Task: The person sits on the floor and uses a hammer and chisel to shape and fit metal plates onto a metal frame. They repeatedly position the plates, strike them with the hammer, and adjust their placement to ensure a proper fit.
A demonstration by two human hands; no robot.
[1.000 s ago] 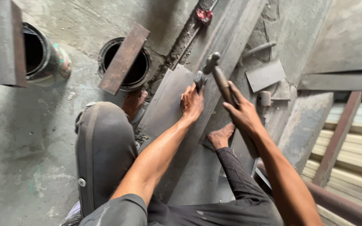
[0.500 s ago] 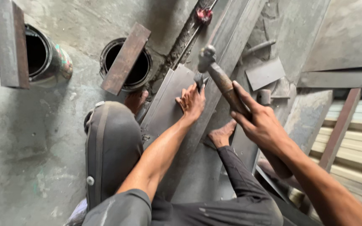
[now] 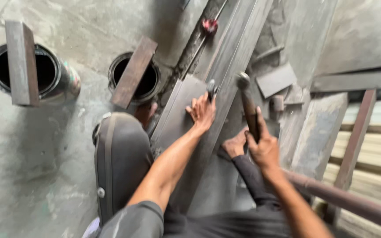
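My left hand (image 3: 202, 112) rests on a long grey steel plate (image 3: 179, 119) and is shut on a short dark chisel-like tool (image 3: 211, 89), tip against the metal. My right hand (image 3: 263, 149) grips the wooden handle of a hammer (image 3: 248, 110). The hammer's steel head (image 3: 243, 80) hangs a little to the right of the chisel, not touching it. The handle stands nearly upright. I squat over the plate, with my dark-trousered knee (image 3: 120, 154) at the left and a bare foot (image 3: 234, 145) under the hammer.
Two open round cans (image 3: 49, 72) (image 3: 148, 83) stand on the concrete floor at upper left, each with a flat metal bar (image 3: 20, 61) (image 3: 134, 70) laid across it. Steel offcuts (image 3: 275, 79) and plates lie at the right. A rusty pipe (image 3: 353, 202) crosses the lower right.
The hammer has swung: its head has moved down and right, away from the chisel, and my right hand has dropped lower. My left hand has stayed on the plate with the chisel.
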